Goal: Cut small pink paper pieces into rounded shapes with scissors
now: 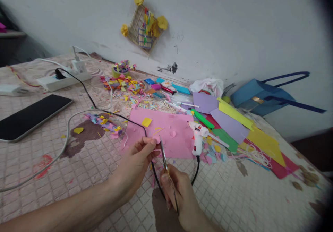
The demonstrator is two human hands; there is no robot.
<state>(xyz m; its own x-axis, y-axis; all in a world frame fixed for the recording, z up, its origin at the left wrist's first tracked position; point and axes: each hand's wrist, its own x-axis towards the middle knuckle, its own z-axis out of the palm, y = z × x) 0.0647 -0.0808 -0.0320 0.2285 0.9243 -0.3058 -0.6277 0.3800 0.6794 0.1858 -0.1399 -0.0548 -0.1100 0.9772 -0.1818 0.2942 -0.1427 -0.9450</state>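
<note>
My left hand (143,152) pinches a small pink paper piece (156,139) between thumb and fingers, above the near edge of a pink sheet (179,148). Just to its right, my right hand (177,187) is wrapped round a pair of scissors (164,159), whose blades point away from me and reach the side of the pink piece. A yellow paper square (146,122) and small paper scraps lie on the sheet. At the sheet's right edge rests a white glue gun (198,140) with a black cord.
A black phone (33,116) and a white power strip (62,81) are at the left. Cords cross the cloth (104,169). Paper scraps (125,83) lie at the back. Coloured sheets (231,124) and a blue bag (262,95) are at the right.
</note>
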